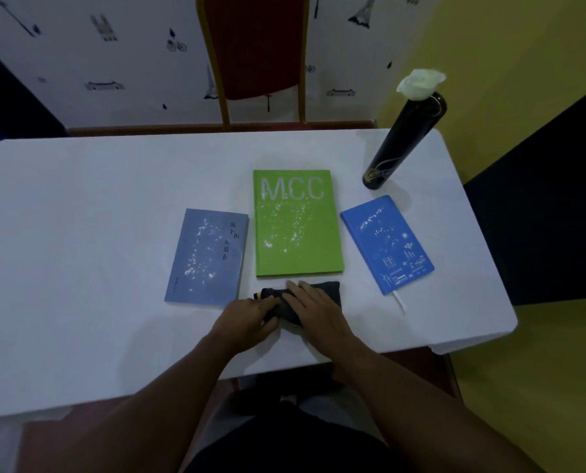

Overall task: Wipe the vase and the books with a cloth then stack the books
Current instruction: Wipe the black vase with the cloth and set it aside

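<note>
Three books lie flat on the white table (80, 233): a grey-blue book (207, 257) on the left, a green book marked MCC (296, 224) in the middle, a bright blue book (387, 244) on the right. White specks dot all three covers. A tall black vase (402, 145) with a white flower (419, 84) stands at the back right. A dark folded cloth (325, 288) lies just in front of the green book. My left hand (247, 317) grips the cloth's left end. My right hand (313, 310) rests flat on top of it.
A red chair with a gold frame (260, 52) stands behind the table against a patterned white wall. A yellow wall and a dark panel (537, 213) are on the right. The table's front edge is close to my body.
</note>
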